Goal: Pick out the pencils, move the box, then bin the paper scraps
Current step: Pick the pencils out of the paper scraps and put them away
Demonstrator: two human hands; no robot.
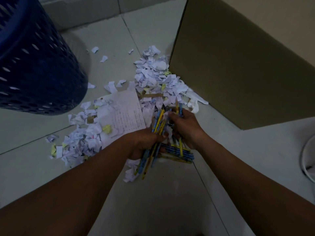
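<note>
A heap of white and yellow paper scraps [153, 77] lies on the tiled floor between a dark blue perforated bin [34, 62] at the left and a brown cardboard box [238, 65] at the right. My left hand [144, 143] is shut on a bundle of blue and yellow pencils [157, 126] that stick out above and below the fist. My right hand [185, 126] grips several more pencils [179, 108] just to the right. Other pencils [177, 150] lie flat on the floor under both hands.
A larger written sheet of paper [126, 114] rests in the heap left of my hands. A white curved object [306, 155] shows at the right edge. A wall base runs along the top behind the bin.
</note>
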